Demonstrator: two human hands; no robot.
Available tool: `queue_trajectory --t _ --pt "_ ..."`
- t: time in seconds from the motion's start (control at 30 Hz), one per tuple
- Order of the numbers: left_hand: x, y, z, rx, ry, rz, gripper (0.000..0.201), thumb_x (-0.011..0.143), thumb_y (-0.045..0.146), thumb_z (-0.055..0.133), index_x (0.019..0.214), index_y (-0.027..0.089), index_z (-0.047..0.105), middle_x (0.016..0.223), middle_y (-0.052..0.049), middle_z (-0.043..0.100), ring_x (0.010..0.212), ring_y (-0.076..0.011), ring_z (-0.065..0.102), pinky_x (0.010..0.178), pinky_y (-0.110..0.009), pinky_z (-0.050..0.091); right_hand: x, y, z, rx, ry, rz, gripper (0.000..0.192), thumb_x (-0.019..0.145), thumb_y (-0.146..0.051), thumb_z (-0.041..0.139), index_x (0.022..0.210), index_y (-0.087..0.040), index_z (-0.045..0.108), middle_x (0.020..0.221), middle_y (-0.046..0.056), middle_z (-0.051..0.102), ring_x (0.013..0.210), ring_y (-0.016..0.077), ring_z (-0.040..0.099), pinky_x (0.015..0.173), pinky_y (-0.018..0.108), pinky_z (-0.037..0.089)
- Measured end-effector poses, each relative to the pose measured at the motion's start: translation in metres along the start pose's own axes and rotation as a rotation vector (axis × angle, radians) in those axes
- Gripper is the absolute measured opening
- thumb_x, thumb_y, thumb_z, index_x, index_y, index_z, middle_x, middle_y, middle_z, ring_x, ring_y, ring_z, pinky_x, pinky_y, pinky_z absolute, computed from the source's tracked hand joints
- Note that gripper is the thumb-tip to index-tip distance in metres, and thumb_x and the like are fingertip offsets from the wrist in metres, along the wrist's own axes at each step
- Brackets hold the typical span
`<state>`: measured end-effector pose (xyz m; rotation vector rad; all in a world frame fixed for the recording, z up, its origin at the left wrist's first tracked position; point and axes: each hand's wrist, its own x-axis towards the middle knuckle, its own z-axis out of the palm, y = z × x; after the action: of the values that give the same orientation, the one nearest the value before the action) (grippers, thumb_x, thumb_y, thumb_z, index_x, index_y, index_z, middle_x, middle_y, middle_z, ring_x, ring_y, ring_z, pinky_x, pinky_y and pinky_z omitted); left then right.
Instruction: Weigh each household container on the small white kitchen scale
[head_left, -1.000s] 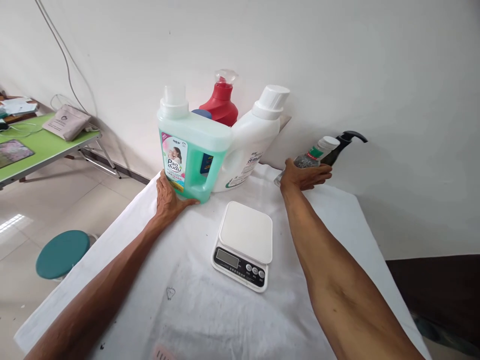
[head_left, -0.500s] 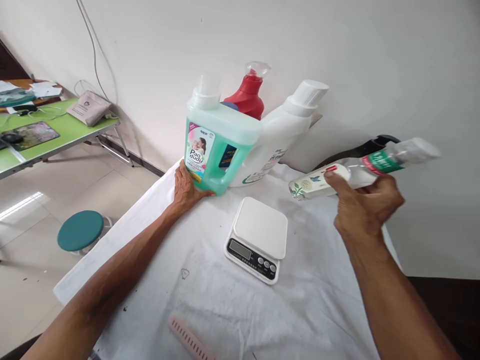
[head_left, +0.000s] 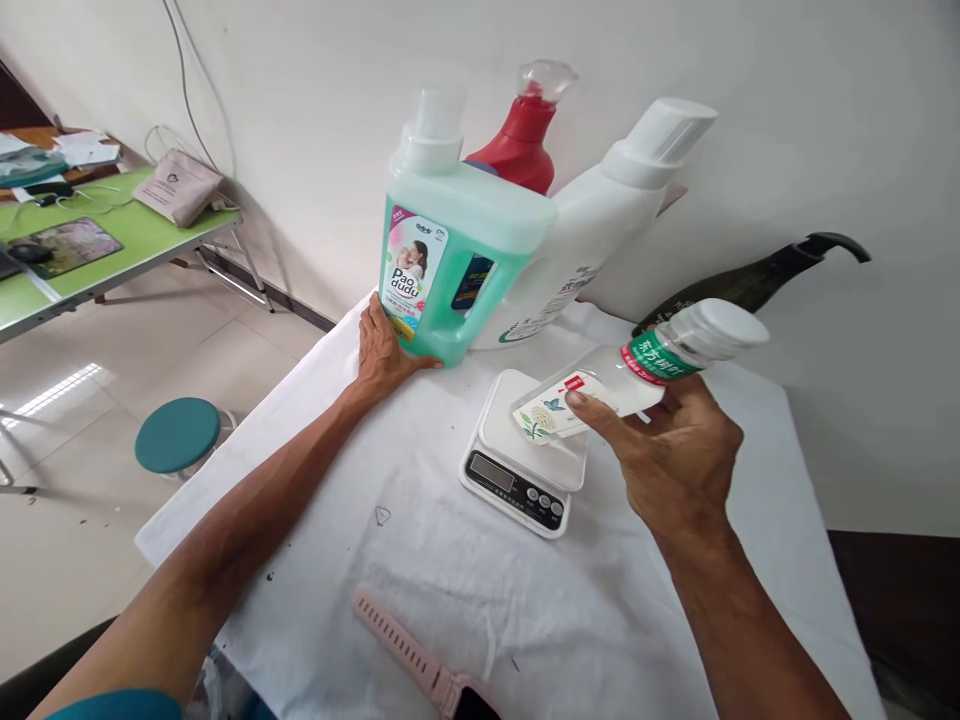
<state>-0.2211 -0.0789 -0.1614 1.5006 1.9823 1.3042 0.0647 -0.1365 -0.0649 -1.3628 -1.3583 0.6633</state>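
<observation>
My left hand [head_left: 384,348] is cupped around the lower left corner of a green detergent bottle [head_left: 480,205], thumb stretched along its base. The bottle stands upright, with a built-in handle and a white cap. In my right hand [head_left: 679,455] is a clear plastic drink bottle [head_left: 600,365] with a white cap and a green and red neck band. I hold it tilted, cap toward the right, its bottom end over the white kitchen scale [head_left: 555,515]. Whether that bottle touches the scale's plate, I cannot tell. The scale's display is blank.
A white detergent bottle [head_left: 600,220], a red bottle [head_left: 525,140] and a dark pump bottle [head_left: 772,275] are by the wall. A pink-strapped watch [head_left: 405,645] lies on the white cloth [head_left: 337,560] near the front. At left are a teal stool [head_left: 178,435] and a green table [head_left: 112,265].
My right hand has brought the drink bottle leftward, from beside the scale to over it. My left hand stays at the green bottle. The view has shifted, showing more of the watch.
</observation>
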Motion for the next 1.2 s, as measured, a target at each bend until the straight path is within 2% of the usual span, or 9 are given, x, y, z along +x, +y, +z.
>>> queue_trajectory --t 0.23,0.37,0.47,0.53,0.63,0.7,0.77,0.93,1.2 --pt "-0.001 0.001 0.000 0.019 0.002 0.018 0.151 0.045 0.033 0.104 0.166 0.017 0.015 0.156 -0.024 0.039 0.152 -0.0450 0.037 0.130 -0.062 0.030 -0.004 0.000 0.004 -0.058 -0.027 -0.007 0.051 0.063 -0.054 0.096 0.095 -0.030 0.065 0.106 0.004 0.073 0.102 0.0313 0.072 0.099 0.060 0.061" --pt "-0.001 0.003 -0.002 0.006 -0.001 0.012 0.149 0.045 0.030 0.103 0.166 0.018 0.017 0.157 -0.023 0.038 0.153 -0.0446 0.037 0.131 -0.062 0.030 -0.009 -0.003 0.004 0.026 -0.058 -0.024 0.054 0.067 -0.052 0.093 0.105 -0.029 0.063 0.110 0.004 0.071 0.108 0.0295 0.071 0.103 0.056 0.059" --pt "-0.001 0.003 -0.002 0.001 0.002 0.010 0.149 0.044 0.026 0.103 0.165 0.017 0.018 0.158 -0.024 0.038 0.153 -0.0451 0.036 0.132 -0.061 0.029 -0.021 0.008 0.000 0.121 -0.018 -0.042 0.053 0.080 -0.061 0.079 0.119 -0.029 0.061 0.124 0.007 0.069 0.124 0.0296 0.068 0.110 0.055 0.054" --pt "-0.001 0.003 -0.002 0.008 0.003 0.008 0.149 0.044 0.025 0.103 0.165 0.017 0.018 0.158 -0.024 0.038 0.153 -0.0455 0.037 0.132 -0.061 0.028 -0.035 0.026 -0.005 0.172 0.076 0.047 0.051 0.089 -0.069 0.064 0.120 -0.029 0.060 0.128 0.009 0.069 0.128 0.0292 0.067 0.109 0.054 0.055" --pt "-0.001 0.004 -0.002 0.021 -0.001 0.001 0.149 0.044 0.026 0.103 0.165 0.018 0.017 0.157 -0.024 0.039 0.152 -0.0453 0.038 0.131 -0.061 0.030 -0.062 0.060 -0.015 0.166 0.254 0.267 0.053 0.091 -0.074 0.057 0.108 -0.024 0.063 0.103 0.009 0.072 0.098 0.0261 0.074 0.085 0.046 0.060" --pt "-0.001 0.004 -0.002 0.023 -0.002 -0.004 0.149 0.044 0.026 0.104 0.165 0.019 0.017 0.157 -0.024 0.040 0.152 -0.0451 0.039 0.130 -0.061 0.031 -0.075 0.079 -0.022 0.157 0.344 0.309 0.052 0.089 -0.072 0.061 0.099 -0.021 0.063 0.084 0.005 0.067 0.073 0.0199 0.067 0.065 0.035 0.055" --pt "-0.001 0.005 -0.003 0.024 0.000 0.001 0.149 0.042 0.025 0.105 0.164 0.020 0.019 0.157 -0.024 0.040 0.153 -0.0452 0.038 0.131 -0.061 0.031 -0.083 0.090 -0.028 0.158 0.358 0.296 0.050 0.088 -0.068 0.065 0.094 -0.019 0.064 0.074 0.001 0.063 0.062 0.0157 0.060 0.053 0.028 0.045" --pt "-0.001 0.007 -0.003 0.023 0.006 0.000 0.150 0.041 0.024 0.105 0.164 0.017 0.020 0.158 -0.025 0.039 0.154 -0.0458 0.037 0.132 -0.061 0.029 -0.082 0.093 -0.034 0.080 0.255 0.272 0.045 0.091 -0.061 0.070 0.095 -0.017 0.068 0.073 0.000 0.063 0.060 0.0121 0.058 0.051 0.024 0.043" --pt "0.000 0.008 -0.004 0.021 -0.004 0.000 0.151 0.041 0.028 0.104 0.164 0.016 0.019 0.159 -0.025 0.038 0.156 -0.0454 0.034 0.133 -0.059 0.028 -0.082 0.094 -0.034 0.031 0.228 0.282 0.037 0.091 -0.054 0.072 0.095 -0.017 0.070 0.073 -0.001 0.064 0.062 0.0111 0.057 0.054 0.023 0.044"
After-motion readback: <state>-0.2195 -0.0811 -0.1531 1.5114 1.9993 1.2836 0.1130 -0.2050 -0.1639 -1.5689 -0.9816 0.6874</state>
